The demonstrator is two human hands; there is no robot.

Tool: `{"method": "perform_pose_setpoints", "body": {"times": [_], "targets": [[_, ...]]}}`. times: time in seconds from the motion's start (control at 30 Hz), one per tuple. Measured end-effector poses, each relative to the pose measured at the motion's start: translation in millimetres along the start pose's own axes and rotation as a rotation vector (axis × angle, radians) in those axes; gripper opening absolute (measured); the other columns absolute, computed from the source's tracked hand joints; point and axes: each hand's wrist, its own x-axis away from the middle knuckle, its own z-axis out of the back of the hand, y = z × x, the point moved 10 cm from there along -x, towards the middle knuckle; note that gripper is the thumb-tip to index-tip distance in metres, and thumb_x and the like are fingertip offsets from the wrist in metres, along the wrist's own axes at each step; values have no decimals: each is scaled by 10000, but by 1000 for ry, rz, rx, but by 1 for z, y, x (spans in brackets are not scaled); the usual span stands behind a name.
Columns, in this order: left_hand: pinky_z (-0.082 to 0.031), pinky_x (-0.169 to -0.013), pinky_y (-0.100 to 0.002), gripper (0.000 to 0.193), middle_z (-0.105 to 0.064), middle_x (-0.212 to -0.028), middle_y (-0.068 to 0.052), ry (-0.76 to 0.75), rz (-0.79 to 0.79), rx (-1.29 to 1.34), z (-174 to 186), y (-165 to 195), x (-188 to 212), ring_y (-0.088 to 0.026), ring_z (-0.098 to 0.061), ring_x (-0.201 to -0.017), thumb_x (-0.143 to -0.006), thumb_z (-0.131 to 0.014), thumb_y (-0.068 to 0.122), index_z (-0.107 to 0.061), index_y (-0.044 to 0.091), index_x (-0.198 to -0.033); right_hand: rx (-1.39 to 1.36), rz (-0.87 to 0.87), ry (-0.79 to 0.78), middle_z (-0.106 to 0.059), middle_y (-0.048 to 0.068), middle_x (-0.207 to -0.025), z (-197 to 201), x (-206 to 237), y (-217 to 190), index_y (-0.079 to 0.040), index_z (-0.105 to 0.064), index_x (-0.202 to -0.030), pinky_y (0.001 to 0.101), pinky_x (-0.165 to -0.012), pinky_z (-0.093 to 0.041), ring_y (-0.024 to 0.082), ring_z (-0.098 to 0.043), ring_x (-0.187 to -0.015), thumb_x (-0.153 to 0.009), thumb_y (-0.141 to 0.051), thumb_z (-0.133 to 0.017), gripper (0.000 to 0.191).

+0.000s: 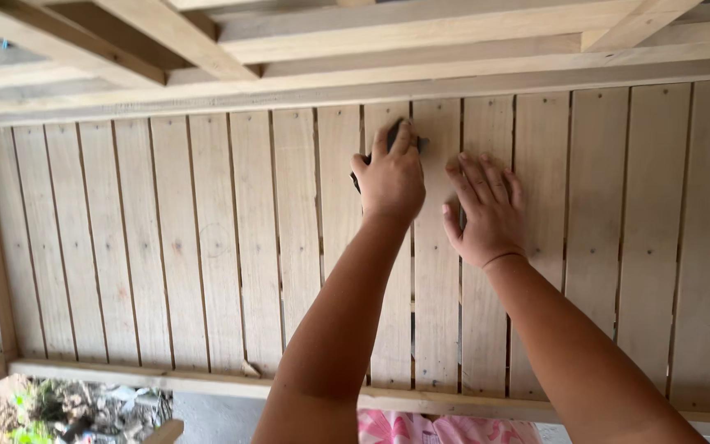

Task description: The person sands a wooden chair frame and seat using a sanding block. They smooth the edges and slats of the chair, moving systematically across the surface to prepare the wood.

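On the pale slatted wood wall (207,247), near 12 o'clock, left hand (392,177) grips a small dark tool (394,131) pressed to a plank. Right hand (486,210) just beside at 3 o'clock, fingers spread flat on the boards, holding nothing. Roof beams (207,41) overhead; pink cloth (437,429) at 6 o'clock.
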Motion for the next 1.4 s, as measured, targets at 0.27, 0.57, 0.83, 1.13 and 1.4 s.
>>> {"method": "perform_pose_setpoints", "body": {"times": [0.27,0.57,0.83,1.13,1.4], "targets": [[-310,-1034,-728,469,-420,-1604,-49,-45,-235,34,12,25,172,-292,-294,-1511,-900,-575,148,-623,99,-1364,-49,-8,43,-451,54,-1625,22,-8,-7,-187,-500,-1527,515,-1250,-182,280,-361,-1523,-989,-347,-486,562],[-329,-1094,-684,419,-415,-1593,27,20,-7,55,43,1,3,-225,-309,-1504,-917,-574,117,-645,132,-1330,8,13,4,-431,79,-1646,29,-12,-21,-174,-480,-1555,508,-1256,-171,288,-315,-1547,-1010,-359,-497,576],[-187,-1098,-767,547,-382,-1611,-55,-186,-249,107,-11,25,209,-311,-234,-1526,-860,-594,144,-581,81,-1403,-50,7,12,-436,75,-1646,13,-4,-7,-169,-475,-1565,520,-1255,-171,294,-323,-1550,-1019,-343,-483,574],[-197,-1070,-834,446,-378,-1605,-46,5,-93,55,-42,10,132,-284,-272,-1525,-896,-558,90,-640,43,-1332,-63,22,31,-433,80,-1655,-13,9,9,-164,-484,-1565,532,-1252,-182,313,-334,-1546,-1015,-331,-504,576],[-173,-1059,-851,372,-321,-1631,-77,-316,-225,126,-56,27,264,-357,-249,-1525,-886,-588,82,-677,56,-1247,-39,25,24,-434,81,-1657,-14,9,9,-154,-484,-1572,539,-1253,-180,313,-336,-1548,-1021,-334,-503,580]]}}
